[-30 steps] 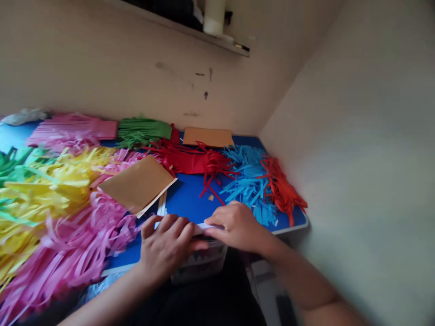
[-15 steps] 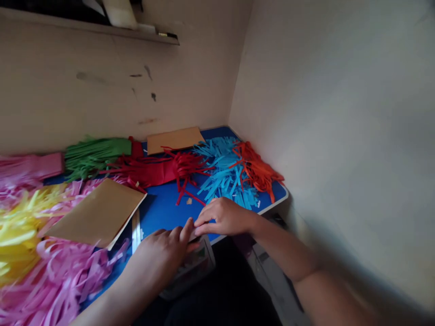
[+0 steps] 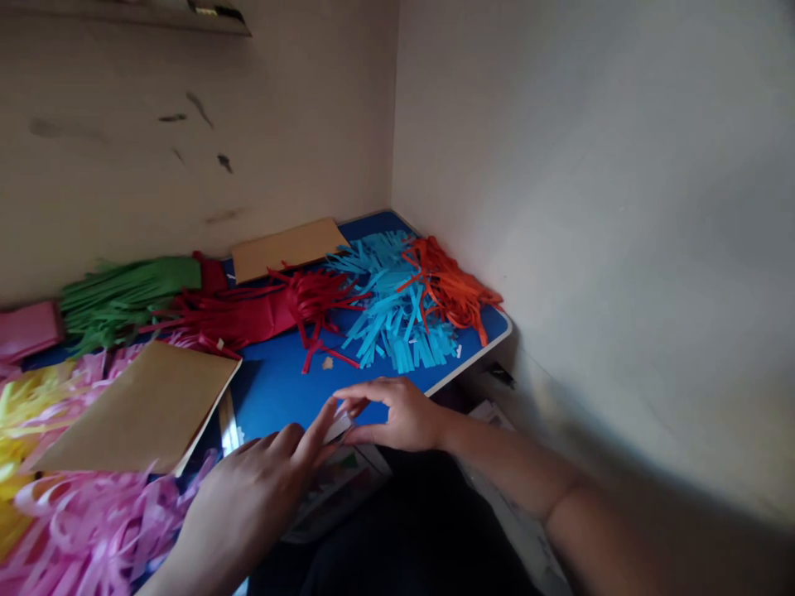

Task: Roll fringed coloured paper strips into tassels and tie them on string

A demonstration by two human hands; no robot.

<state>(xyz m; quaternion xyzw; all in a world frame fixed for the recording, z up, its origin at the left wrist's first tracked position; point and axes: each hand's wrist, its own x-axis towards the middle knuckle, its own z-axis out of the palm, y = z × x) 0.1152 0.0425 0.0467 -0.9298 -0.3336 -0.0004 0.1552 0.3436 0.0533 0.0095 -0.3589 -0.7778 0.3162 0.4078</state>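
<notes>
A small white piece is pinched between my two hands at the table's front edge. My left hand holds its left side with thumb and forefinger. From the right, my right hand grips the other side, fingers bent over it. Under the hands is a container with coloured contents, partly hidden. Fringed red paper and blue paper lie on the blue table beyond the hands.
Orange fringe lies at the table's right corner, green fringe at the back left. Brown sheets cover pink strips and yellow strips. Another brown sheet touches the back wall. A shelf hangs above.
The view has turned right and slightly down. My fingers have shifted, and the white piece between them shows more clearly.
</notes>
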